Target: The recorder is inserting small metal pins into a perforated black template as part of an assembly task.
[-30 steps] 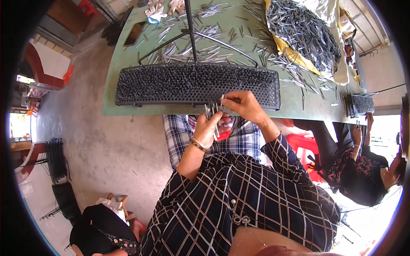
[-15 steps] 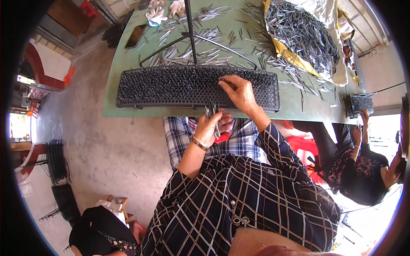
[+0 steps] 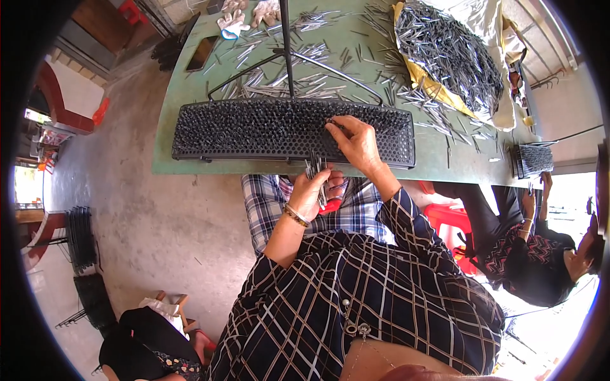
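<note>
A long black perforated rack (image 3: 381, 151) lies across the near edge of the green table. Dark thin pieces stand packed in its holes along the back and left, while open holes show at the front right. My left hand (image 3: 307, 192), just below the rack's front edge, is closed around a bundle of thin dark strips (image 3: 316, 168) that point up toward the rack. Over the holes right of centre is my right hand (image 3: 359, 145), its thumb and forefinger pinched at the rack's surface. What those fingertips hold is too small to make out.
Loose strips (image 3: 311, 82) lie scattered behind the rack, under its rod frame (image 3: 287, 51). A big heap of strips (image 3: 448, 57) fills an open sack at the back right. A phone (image 3: 202, 54) and work gloves (image 3: 232, 25) lie back left. At right, another person (image 3: 540, 254) handles a similar rack (image 3: 532, 160).
Both hands stay almost in place. My right hand has shifted very slightly at the rack, and the whole view has moved a little.
</note>
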The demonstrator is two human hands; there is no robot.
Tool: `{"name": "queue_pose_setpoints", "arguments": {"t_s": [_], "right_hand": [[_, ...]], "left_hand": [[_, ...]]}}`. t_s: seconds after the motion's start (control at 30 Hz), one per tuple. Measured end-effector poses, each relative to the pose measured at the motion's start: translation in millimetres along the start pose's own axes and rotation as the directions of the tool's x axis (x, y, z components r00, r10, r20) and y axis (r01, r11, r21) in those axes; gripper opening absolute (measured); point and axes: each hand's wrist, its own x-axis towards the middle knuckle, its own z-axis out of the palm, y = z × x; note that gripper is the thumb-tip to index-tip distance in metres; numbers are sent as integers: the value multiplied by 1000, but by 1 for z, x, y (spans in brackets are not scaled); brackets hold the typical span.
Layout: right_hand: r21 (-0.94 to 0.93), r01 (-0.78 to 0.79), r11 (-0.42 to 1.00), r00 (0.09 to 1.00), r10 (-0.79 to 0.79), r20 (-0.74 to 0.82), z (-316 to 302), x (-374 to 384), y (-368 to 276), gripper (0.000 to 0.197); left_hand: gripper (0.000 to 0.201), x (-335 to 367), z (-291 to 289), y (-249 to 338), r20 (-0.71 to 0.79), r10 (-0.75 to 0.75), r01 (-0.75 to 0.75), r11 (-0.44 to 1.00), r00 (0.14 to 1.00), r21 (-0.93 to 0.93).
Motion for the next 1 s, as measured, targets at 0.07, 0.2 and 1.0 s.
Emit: {"name": "queue_pose_setpoints", "arguments": {"t_s": [0.07,0.2,1.0], "right_hand": [[10,-13,1000,1000,13,-17,2,-1,1,23],[38,-29,999,998,31,-54,6,-3,0,22],[-255,218,942,976,-211,53,4,-4,-3,21]], "left_hand": [[19,1,0,0,3,-1,1,1000,1000,-2],[20,0,0,0,3,-7,7,1000,1000,3],[20,1,-1,0,13,2,-2,1000,1000,-3]]}}
